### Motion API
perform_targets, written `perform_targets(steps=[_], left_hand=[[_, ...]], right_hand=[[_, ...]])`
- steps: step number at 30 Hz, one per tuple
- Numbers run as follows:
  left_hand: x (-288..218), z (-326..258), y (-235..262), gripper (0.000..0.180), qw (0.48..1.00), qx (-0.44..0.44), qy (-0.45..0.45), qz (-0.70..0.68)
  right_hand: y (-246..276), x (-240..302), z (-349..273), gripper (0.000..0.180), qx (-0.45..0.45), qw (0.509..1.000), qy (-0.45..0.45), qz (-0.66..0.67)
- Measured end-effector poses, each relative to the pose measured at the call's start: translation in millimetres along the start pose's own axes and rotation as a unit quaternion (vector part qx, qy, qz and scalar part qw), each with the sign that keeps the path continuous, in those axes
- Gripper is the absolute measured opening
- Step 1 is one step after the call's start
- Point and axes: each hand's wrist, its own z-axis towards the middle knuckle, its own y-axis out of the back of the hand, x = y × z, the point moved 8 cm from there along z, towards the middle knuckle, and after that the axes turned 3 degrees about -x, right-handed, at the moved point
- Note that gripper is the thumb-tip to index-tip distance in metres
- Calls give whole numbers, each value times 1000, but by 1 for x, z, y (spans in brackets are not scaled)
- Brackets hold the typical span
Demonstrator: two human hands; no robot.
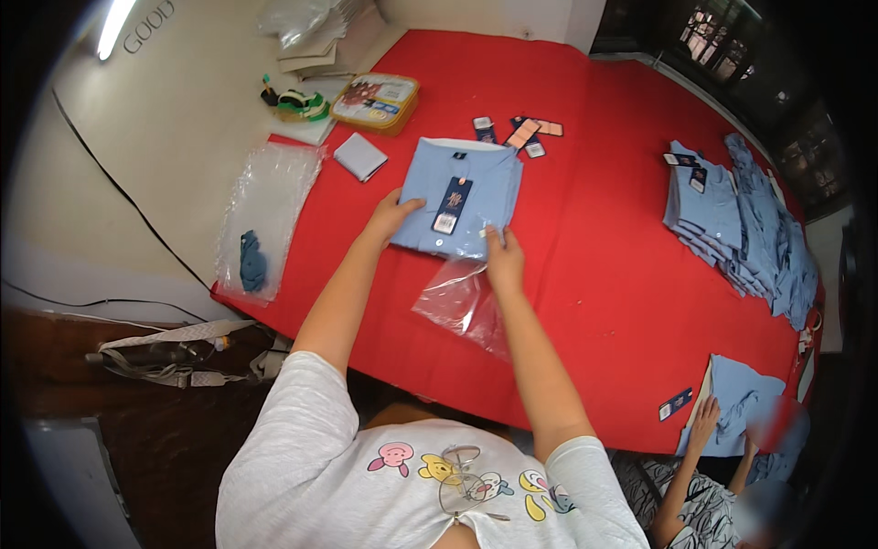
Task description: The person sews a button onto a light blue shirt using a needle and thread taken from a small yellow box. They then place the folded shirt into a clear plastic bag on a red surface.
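A folded light-blue shirt (pixel 489 188) lies in front of me with a dark hang tag (pixel 452 206) on its front. It appears to be inside a clear plastic bag (pixel 460 306), whose loose end extends past the shirt toward me. With its thumb on top, my left hand (pixel 393 218) is closed on the shirt's left edge. My right hand (pixel 506 263) pinches the lower right corner, where shirt and plastic meet. The fingers beneath the shirt are hidden.
Loose tags (pixel 523 134), a small pale box (pixel 360 157) and a yellow tub (pixel 375 101) lie beyond on the red table (pixel 585 274). Clear bags (pixel 265 206) lie left. Stacked shirts (pixel 704 206) stand right; nearer, another person's hands (pixel 702 423) touch a shirt.
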Motion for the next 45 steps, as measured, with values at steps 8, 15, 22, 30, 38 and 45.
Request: perform_targets(steps=[8, 15, 22, 30, 38, 45], left_hand=[[39, -53, 48, 52, 993, 14, 114, 33], [36, -65, 24, 38, 964, 97, 156, -193], [40, -74, 35, 24, 979, 83, 91, -163], [140, -241, 62, 21, 967, 124, 187, -123], [183, -334, 67, 32, 984, 53, 163, -53], [46, -406, 2, 101, 943, 302, -138, -1]], right_hand=[[70, -17, -50, 38, -15, 992, -63, 111], [20, 24, -51, 35, -70, 997, -36, 5], [19, 13, -79, 23, -27, 998, -64, 3], [48, -64, -251, 19, 76, 980, -184, -13], [112, -75, -359, 28, 111, 967, -228, 38], [167, 12, -379, 34, 163, 947, -116, 253]])
